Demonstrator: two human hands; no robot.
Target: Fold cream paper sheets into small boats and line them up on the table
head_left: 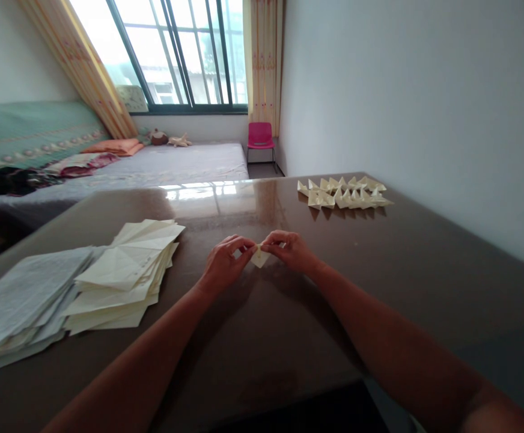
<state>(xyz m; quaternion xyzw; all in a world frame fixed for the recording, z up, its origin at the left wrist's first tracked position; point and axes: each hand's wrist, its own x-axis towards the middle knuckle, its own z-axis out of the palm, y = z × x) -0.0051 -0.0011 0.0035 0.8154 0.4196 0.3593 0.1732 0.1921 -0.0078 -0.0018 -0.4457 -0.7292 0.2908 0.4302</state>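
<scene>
A small piece of folded cream paper [259,258] is held just above the middle of the brown table. My left hand [229,258] pinches its left upper side between thumb and fingertips. From the right, my right hand [289,249] pinches the other upper side the same way. The paper's lower part shows as a point facing me, while its top edges are partly hidden by my fingers. Both forearms reach in over the table's near side.
Cream paper sheets [122,264] lie stacked at the left, beside a pile of greyish printed papers [32,288]. Several folded paper boats [356,198] stand in rows at the far right of the glossy table [406,270]. Beyond are a bed [199,159] and a pink chair [261,137].
</scene>
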